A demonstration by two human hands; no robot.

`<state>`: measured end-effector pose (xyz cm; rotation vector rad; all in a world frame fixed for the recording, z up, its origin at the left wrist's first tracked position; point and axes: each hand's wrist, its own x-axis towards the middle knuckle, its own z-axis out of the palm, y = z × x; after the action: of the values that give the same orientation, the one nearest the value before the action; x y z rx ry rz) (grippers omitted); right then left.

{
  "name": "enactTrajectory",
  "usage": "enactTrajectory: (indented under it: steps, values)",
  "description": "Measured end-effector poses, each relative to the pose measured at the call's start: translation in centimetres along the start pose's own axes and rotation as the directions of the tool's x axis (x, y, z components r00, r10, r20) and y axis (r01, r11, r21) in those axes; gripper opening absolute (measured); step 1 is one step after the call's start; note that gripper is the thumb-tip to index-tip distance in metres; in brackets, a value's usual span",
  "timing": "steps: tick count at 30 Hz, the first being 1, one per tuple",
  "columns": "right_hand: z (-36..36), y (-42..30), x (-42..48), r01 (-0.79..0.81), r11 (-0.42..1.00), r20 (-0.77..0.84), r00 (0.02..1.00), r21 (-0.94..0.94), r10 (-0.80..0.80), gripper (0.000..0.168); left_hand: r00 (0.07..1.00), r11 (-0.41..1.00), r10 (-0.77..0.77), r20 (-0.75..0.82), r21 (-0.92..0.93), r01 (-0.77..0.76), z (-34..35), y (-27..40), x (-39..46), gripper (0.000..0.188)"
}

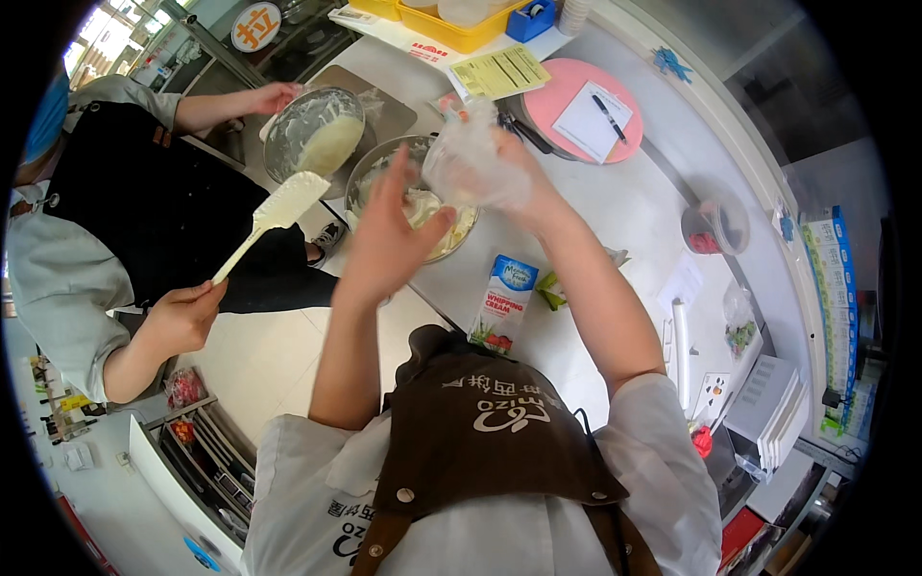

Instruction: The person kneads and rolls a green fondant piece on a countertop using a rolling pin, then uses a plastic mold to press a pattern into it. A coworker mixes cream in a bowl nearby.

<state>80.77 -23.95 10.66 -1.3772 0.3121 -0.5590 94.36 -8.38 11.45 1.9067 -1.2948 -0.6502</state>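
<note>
My left hand (pixel 392 227) is bare, its fingers spread, raised above a metal bowl (pixel 472 219) that holds pale cream. To its right, my right hand (pixel 497 162) is inside or behind a clear plastic glove or bag (pixel 468 155); its fingers are partly hidden, so its grip cannot be made out. Below the bowl, a whipping cream carton (pixel 502 302) lies on the white table near my apron. A green packet (pixel 552 290) lies beside it, partly covered by my right forearm.
A co-worker at the left holds a cream-coated spatula (pixel 288 201) and tilts a second metal bowl (pixel 277 151). A pink round board (pixel 627 140) bears paper and a pen (pixel 609 117). A clear tub (pixel 731 227) stands at the right; a yellow crate (pixel 461 36) is at the back.
</note>
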Motion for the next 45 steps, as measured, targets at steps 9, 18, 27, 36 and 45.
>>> enactTrajectory:
  steps: [9,18,27,36,45]
  values:
    - [0.6,-0.5,-3.4,-0.004,0.900,0.104,0.993,-0.435,0.055,0.044,0.826,0.826,0.563,-0.029,0.030,-0.562,0.8,4.1,2.0,0.053]
    - [1.7,3.2,-2.6,0.111,0.575,0.026,0.988,-0.811,-0.155,0.053,0.784,0.869,0.431,-0.447,-0.029,-0.494,9.2,8.0,-0.2,0.017]
    - [2.0,10.4,-1.5,-0.013,0.507,-0.010,1.000,-0.862,0.009,0.065,0.864,0.811,0.385,-0.326,-0.328,-0.485,9.1,10.0,-4.0,0.029]
    - [3.4,11.7,-0.4,0.101,0.385,0.119,0.993,-0.917,0.024,0.056,0.668,0.659,0.644,-0.374,-0.171,-0.732,6.9,12.7,-7.1,0.010]
    - [-4.8,3.5,-8.7,-0.115,0.930,-0.308,0.952,-0.350,0.002,0.083,0.308,0.244,0.800,-0.515,-0.190,-0.951,4.0,17.2,-8.4,0.028]
